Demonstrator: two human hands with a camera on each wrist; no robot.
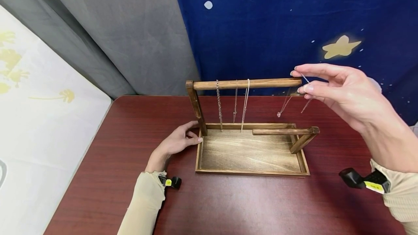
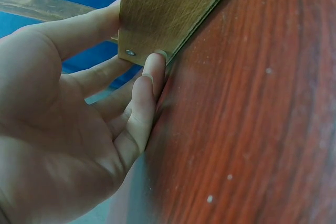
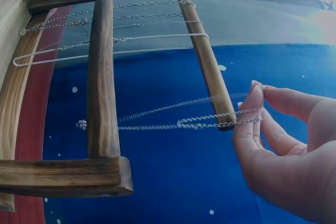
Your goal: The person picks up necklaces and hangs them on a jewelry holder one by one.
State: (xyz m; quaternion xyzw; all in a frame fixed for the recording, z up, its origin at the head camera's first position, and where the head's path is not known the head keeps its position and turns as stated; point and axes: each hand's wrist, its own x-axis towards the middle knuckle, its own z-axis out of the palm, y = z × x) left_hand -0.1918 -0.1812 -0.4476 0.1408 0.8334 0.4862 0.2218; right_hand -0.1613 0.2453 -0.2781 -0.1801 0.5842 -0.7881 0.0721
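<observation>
A wooden jewelry stand (image 1: 209, 172) has a tray base, a tall upper bar (image 1: 274, 82) and a shorter lower bar (image 1: 277, 132). My left hand (image 1: 177, 139) holds the stand's left end, thumb at the tray's edge and fingers by the tall post. The left wrist view shows the fingers against the wooden side (image 2: 173, 9). Beyond the upper bar's free right end, my right hand (image 1: 351, 91) pinches a thin necklace (image 3: 247, 110) between thumb and fingers. Its small pendant (image 1: 279, 114) dangles below. Three other necklaces, including a thick chain (image 1: 219, 104) and a smooth chain (image 1: 245, 104), hang on the upper bar.
The stand rests on a reddish-brown table (image 1: 248, 206). Behind it hang a grey curtain (image 1: 130, 28) and a blue cloth (image 1: 254, 28) with stars. A white patterned surface (image 1: 39, 119) lies to the left. The lower bar's post (image 1: 303, 142) rises at the tray's right side.
</observation>
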